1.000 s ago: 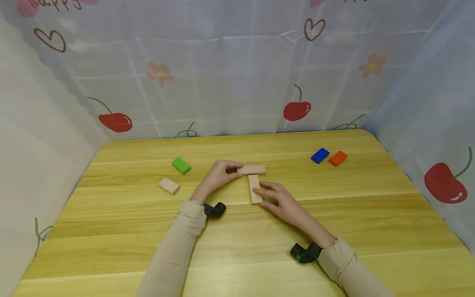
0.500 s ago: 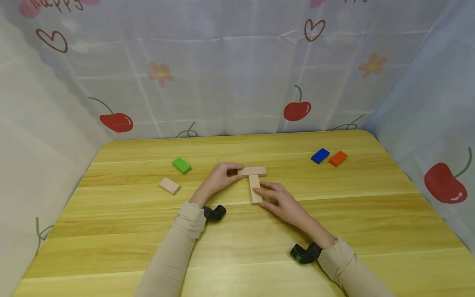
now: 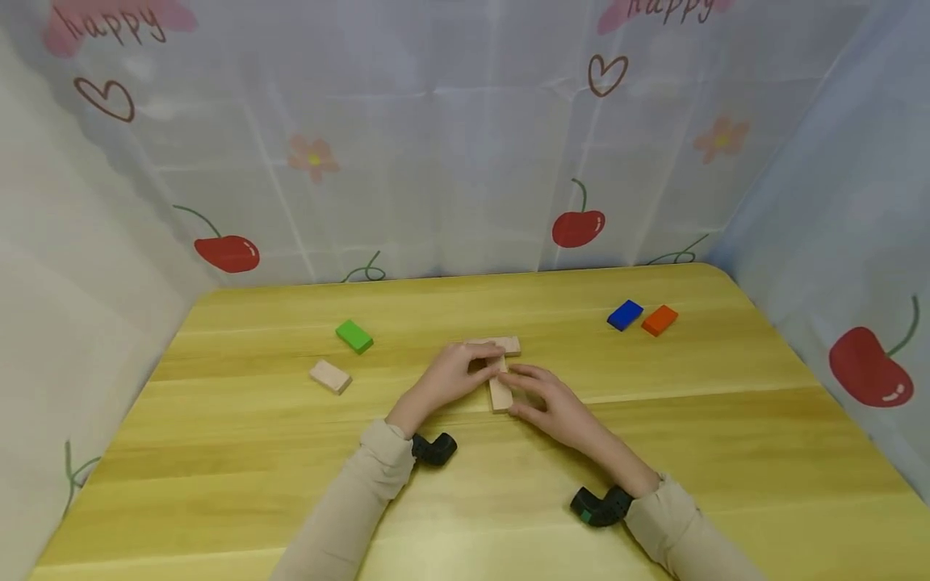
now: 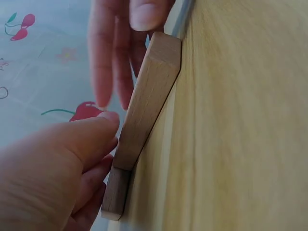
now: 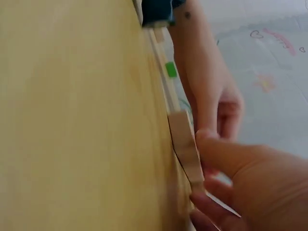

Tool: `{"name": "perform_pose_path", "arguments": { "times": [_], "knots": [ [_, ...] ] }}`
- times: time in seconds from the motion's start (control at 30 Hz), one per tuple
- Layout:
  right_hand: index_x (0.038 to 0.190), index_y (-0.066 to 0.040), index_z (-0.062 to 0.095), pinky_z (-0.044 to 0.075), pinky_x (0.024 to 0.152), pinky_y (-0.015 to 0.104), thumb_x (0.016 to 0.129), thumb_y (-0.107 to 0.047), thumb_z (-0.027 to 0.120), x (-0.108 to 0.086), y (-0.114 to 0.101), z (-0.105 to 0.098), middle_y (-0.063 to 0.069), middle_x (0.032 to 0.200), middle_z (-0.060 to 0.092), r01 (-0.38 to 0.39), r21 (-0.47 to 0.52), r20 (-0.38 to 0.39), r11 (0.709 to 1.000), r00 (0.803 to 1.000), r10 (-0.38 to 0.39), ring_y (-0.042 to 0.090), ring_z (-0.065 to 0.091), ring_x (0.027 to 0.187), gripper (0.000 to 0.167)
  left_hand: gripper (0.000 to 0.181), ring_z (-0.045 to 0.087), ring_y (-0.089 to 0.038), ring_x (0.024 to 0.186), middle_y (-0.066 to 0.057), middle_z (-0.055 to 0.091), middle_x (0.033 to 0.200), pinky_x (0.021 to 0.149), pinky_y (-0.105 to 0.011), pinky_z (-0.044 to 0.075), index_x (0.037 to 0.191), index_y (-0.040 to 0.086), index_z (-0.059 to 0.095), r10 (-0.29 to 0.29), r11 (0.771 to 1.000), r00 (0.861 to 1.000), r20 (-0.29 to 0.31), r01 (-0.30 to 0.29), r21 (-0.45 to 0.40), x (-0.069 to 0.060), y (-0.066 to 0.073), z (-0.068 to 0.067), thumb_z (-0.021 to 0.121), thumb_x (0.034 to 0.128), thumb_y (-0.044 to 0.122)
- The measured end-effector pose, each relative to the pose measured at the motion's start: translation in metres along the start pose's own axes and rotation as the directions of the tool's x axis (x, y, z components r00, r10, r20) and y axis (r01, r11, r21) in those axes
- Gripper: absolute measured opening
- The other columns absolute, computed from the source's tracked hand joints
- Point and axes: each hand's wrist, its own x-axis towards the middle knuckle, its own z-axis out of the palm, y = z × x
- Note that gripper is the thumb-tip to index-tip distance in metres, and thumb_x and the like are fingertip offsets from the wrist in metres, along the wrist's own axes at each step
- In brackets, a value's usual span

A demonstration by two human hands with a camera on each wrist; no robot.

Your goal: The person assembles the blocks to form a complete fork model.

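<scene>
Two plain wooden blocks lie flat in a T at mid-table in the head view: a crosswise block point(image 3: 512, 346) at the back and a lengthwise block point(image 3: 500, 399) in front, whose far end meets it. My left hand point(image 3: 450, 374) reaches over their junction, its fingertips at the lengthwise block's far part. On that block's right side is my right hand point(image 3: 558, 406), thumb by the near corner and loosely bent fingers farther up. In the left wrist view, the lengthwise block point(image 4: 149, 91) runs between both hands. Left fingers partly cover the junction; firm contact is unclear.
A green block point(image 3: 354, 336) and another plain wooden block point(image 3: 330, 377) lie on the left. A blue block point(image 3: 625, 315) and an orange block point(image 3: 659, 320) lie at the back right. Behind the wooden table point(image 3: 654, 452) hangs a cherry-printed curtain point(image 3: 436, 177).
My left hand has let go of the crosswise block's left end and moved right and nearer, over the junction. My right hand stays by the lengthwise block. The head view has tilted slightly upward.
</scene>
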Motion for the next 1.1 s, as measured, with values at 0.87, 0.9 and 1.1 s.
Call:
{"name": "perform_pose_path", "arguments": {
  "times": [0.87, 0.9, 1.1],
  "knots": [
    [0.139, 0.018, 0.021, 0.032, 0.095, 0.061, 0.099, -0.027, 0.046, -0.024, 0.110, -0.149, 0.044, 0.133, 0.027, -0.658, 0.027, -0.279, 0.753, 0.718, 0.638, 0.055, 0.032, 0.119, 0.065, 0.035, 0.049, -0.016, 0.120, -0.004, 0.058, 0.125, 0.098, -0.025, 0.038, 0.122, 0.011, 0.064, -0.022, 0.999, 1.000, -0.021, 0.022, -0.033, -0.002, -0.003, 0.008, 0.067, 0.0888, 0.019],
    [0.137, 0.021, 0.020, 0.032, 0.095, 0.061, 0.099, -0.028, 0.046, -0.024, 0.113, -0.151, 0.045, 0.131, 0.027, -0.655, -0.003, -0.255, 0.755, 0.731, 0.633, 0.056, 0.032, 0.118, 0.068, 0.035, 0.048, -0.016, 0.120, -0.004, 0.058, 0.125, 0.098, -0.026, 0.038, 0.123, 0.010, 0.064, -0.021, 0.999, 1.000, -0.022, 0.020, -0.037, -0.002, -0.003, 0.007, 0.067, 0.0888, 0.019],
    [0.132, 0.025, 0.022, 0.031, 0.092, 0.062, 0.096, -0.027, 0.055, -0.023, 0.121, -0.154, 0.047, 0.124, 0.031, -0.627, -0.104, -0.207, 0.772, 0.773, 0.599, 0.058, 0.034, 0.111, 0.072, 0.036, 0.048, -0.016, 0.120, -0.004, 0.057, 0.126, 0.097, -0.024, 0.038, 0.124, 0.010, 0.063, -0.019, 0.999, 1.000, -0.018, 0.018, -0.043, -0.001, -0.004, 0.005, 0.067, 0.0890, 0.018]
  ]
}}
